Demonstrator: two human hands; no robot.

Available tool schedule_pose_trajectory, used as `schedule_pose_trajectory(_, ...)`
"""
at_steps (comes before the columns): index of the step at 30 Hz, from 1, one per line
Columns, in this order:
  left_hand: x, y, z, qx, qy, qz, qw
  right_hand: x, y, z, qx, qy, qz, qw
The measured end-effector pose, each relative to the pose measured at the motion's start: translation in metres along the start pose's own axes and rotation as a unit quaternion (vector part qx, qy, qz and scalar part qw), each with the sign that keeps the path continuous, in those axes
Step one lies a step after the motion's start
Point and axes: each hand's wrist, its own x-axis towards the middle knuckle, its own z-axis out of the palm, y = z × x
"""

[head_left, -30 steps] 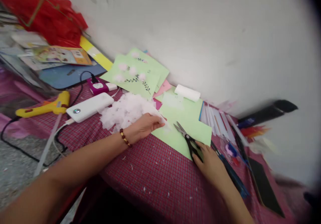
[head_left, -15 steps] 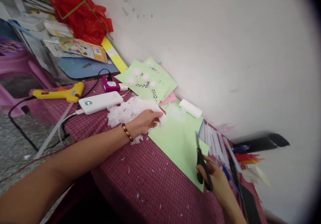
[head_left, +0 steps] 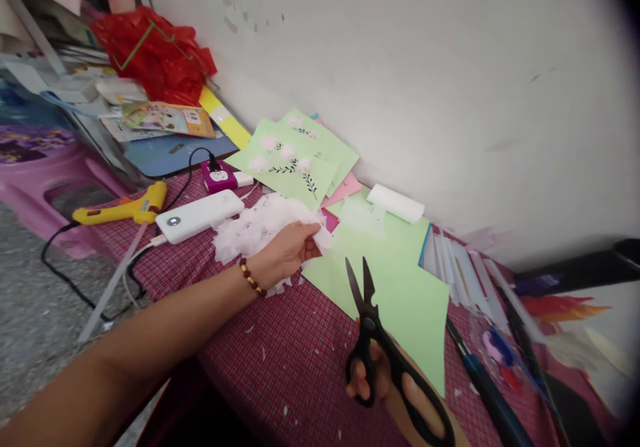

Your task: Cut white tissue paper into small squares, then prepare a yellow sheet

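Pinched between the fingers of my left hand (head_left: 286, 252) is a small white tissue paper piece (head_left: 323, 237). Just behind that hand lies a heap of cut white tissue paper (head_left: 257, 223). My right hand (head_left: 383, 373) has its fingers through the handles of black scissors (head_left: 369, 323). Their blades are spread and point away from me, apart from the tissue. Under the blades is a plain light green sheet (head_left: 395, 293). Farther back, green sheets (head_left: 300, 163) carry drawn dark sprigs and pale pink puffs.
A white power bank (head_left: 203, 217), a yellow glue gun (head_left: 123, 208) and a purple plug adapter (head_left: 219, 175) are on the left of the checked cloth (head_left: 280, 360). A white roll (head_left: 397, 203) lies by the wall. Tools and papers line the right edge.
My right hand has brought the scissors left and closer to me, and their blades now show spread apart. My left hand keeps its pinch on the tissue. The view has shifted slightly.
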Motion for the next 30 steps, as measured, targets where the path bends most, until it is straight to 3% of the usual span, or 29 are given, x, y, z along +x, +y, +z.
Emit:
schedule_pose_trajectory(9, 0.001, -0.009, -0.004, 0.045, -0.01, 0.021, 0.999, 0.003, 0.011, -0.001, 0.118, -0.043, -0.006, 0.992)
schedule_pose_trajectory(24, -0.003, -0.009, -0.005, 0.068, -0.033, 0.044, 0.996, 0.002, 0.013, -0.002, 0.127, -0.031, 0.01, 0.991)
schedule_pose_trajectory(30, -0.01, -0.008, -0.003, 0.115, -0.101, 0.08, 0.985, 0.003, 0.014, -0.003, 0.159, -0.03, 0.009, 0.987)
